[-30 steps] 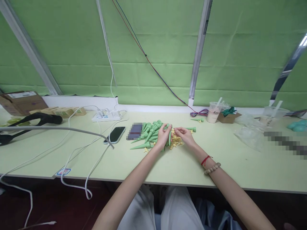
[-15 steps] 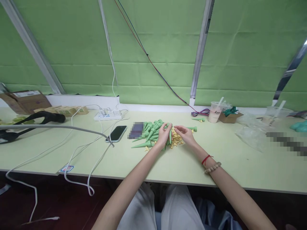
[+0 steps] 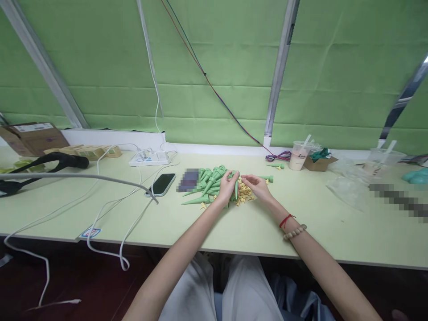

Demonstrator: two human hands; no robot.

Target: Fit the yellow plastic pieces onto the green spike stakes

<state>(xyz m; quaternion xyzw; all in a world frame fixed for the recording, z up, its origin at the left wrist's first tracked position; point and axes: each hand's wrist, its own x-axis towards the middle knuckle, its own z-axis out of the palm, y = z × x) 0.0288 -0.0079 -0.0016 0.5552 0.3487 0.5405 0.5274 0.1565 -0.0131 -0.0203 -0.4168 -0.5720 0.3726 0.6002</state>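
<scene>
While clasping a green spike [image 3: 236,191] snugly in the left hand [image 3: 228,187] above the desk [image 3: 180,223], holding the right hand [image 3: 258,186] near yellow pieces [image 3: 245,195]; cannot tell the latter grip's opening or contents.

Dark-screened phone [image 3: 163,183] nr white power strip [image 3: 149,162], L; cup [image 3: 297,161] w/ straw [image 3: 307,140] beside sm. cardboard box [image 3: 317,165], R.
</scene>
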